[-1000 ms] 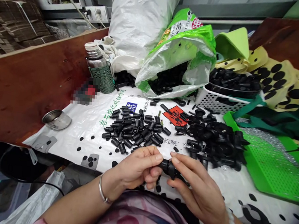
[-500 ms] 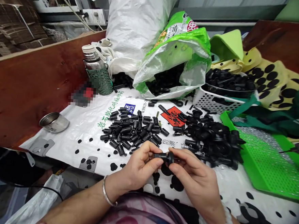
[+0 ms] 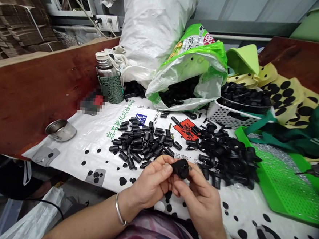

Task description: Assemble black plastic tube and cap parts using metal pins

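Note:
My left hand [image 3: 155,179] pinches a black plastic part [image 3: 181,168] with a wide round end, which is turned up toward me. My right hand [image 3: 202,195] is closed at the wide end of that part; a tiny dark piece shows by its fingertips, too small to name. Beyond my left hand lies a pile of small black ribbed sleeves [image 3: 144,142]. Past my right hand is a heap of larger black parts with round heads [image 3: 230,153]. The white printed sheet [image 3: 102,155] lies under both piles.
A steel cup [image 3: 60,130] and a thermos [image 3: 109,81] stand at the left. Behind the piles are an open green bag [image 3: 190,67] of black parts and a white basket [image 3: 228,115]. A green tray [image 3: 289,179] lies at the right. A wooden board [image 3: 41,96] walls the left side.
The black part has swung from lying sideways between both hands to showing its wide end toward me. My right hand's fingers have moved in under it. The camera view has tilted slightly upward.

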Demonstrator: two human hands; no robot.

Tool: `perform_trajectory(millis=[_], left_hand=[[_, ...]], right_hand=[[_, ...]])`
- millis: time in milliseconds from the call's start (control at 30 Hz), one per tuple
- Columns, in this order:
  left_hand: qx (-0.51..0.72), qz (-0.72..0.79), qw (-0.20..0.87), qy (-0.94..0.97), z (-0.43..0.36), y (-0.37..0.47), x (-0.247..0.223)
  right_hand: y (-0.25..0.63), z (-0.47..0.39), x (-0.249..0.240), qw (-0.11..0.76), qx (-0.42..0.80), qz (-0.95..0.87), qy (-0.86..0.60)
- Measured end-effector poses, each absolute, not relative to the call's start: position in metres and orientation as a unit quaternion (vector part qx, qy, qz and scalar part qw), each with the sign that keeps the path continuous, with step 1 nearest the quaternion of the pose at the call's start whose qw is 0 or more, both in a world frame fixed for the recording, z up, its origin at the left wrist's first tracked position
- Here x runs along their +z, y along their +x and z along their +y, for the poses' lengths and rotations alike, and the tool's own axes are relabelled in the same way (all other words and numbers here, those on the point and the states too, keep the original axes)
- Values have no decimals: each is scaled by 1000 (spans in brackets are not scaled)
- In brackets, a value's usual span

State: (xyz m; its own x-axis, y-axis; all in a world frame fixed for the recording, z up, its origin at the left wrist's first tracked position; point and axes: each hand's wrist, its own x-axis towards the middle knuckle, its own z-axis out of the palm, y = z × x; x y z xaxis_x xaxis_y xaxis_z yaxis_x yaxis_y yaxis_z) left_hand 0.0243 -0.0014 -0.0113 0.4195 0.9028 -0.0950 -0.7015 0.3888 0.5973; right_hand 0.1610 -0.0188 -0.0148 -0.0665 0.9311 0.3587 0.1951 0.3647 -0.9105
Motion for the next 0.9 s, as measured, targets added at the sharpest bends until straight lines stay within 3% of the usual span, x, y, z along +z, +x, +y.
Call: perform_trajectory(millis=[433, 500, 600, 700, 800, 900], left_hand=[[449, 326, 732, 395, -6, 19, -13], [472, 376, 665, 440, -8, 13, -7], [540, 383, 461, 591, -11, 0, 7], [464, 272, 312, 783, -8, -10, 23], [366, 223, 276, 860, -1, -11, 33], [348, 251, 280, 859, 3, -7, 28]], right_hand=[[158, -19, -13, 563, 424, -562, -434], [160, -19, -12, 559, 420, -565, -438], [165, -20, -8, 540, 417, -577, -448], [167, -21, -4, 519, 444, -593, -427], [167, -23, -2, 510, 475, -594, -401], [165, -24, -4, 524, 486, -570, -407]])
